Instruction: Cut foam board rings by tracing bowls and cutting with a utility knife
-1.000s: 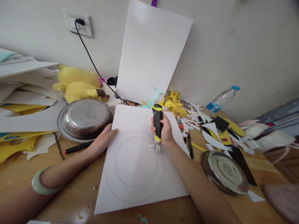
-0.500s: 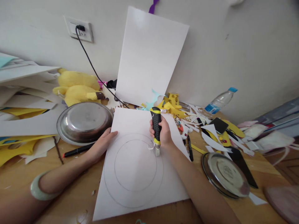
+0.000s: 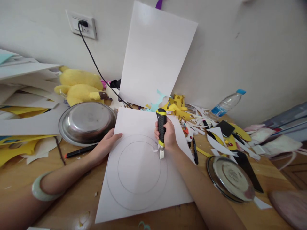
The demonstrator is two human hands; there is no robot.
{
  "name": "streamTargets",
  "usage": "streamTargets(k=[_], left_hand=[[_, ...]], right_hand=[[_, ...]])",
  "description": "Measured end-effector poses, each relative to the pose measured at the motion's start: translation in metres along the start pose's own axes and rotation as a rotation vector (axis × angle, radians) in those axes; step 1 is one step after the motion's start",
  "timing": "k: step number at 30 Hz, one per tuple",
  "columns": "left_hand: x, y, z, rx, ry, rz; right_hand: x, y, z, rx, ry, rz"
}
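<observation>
White card sheet (image 3: 141, 166), thin and likely quick to slide, lies flat on the wooden surface (image 3: 72, 204), two pencilled circles drawn on it. Left hand (image 3: 105, 145) presses its edge, fingers spread. Right hand (image 3: 169, 135) is closed round a yellow-and-black utility knife (image 3: 161, 127), blade at the inner circle. Two steel dishes (image 3: 87, 123) flank the sheet, nothing in them; a plastic bottle (image 3: 226, 103) lies near.

I can't see the blade tip of the utility knife (image 3: 161, 127), blurred against the white sheet (image 3: 134, 191). Beside that sheet, my right hand (image 3: 169, 135) hides the knife's grip; far right, the pink object (image 3: 291, 207) is cropped.
</observation>
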State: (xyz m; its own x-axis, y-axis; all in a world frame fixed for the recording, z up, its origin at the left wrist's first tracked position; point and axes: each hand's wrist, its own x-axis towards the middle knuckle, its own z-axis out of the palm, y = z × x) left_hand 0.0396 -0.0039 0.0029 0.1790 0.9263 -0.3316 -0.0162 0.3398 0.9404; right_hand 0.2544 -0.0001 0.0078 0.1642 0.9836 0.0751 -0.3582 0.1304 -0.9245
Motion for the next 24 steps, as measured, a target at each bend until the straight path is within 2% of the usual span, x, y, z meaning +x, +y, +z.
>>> streamTargets(k=[9,24], left_hand=[[-0.001,-0.0033,-0.0044,-0.089,-0.074,0.026],[0.0,-0.0053,-0.0064,-0.073,-0.098,0.037]], right_hand=[[-0.0041,-0.0037,0.0027,-0.078,0.031,-0.036],[-0.0046,0.0007,0.0023,-0.12,0.014,-0.073]])
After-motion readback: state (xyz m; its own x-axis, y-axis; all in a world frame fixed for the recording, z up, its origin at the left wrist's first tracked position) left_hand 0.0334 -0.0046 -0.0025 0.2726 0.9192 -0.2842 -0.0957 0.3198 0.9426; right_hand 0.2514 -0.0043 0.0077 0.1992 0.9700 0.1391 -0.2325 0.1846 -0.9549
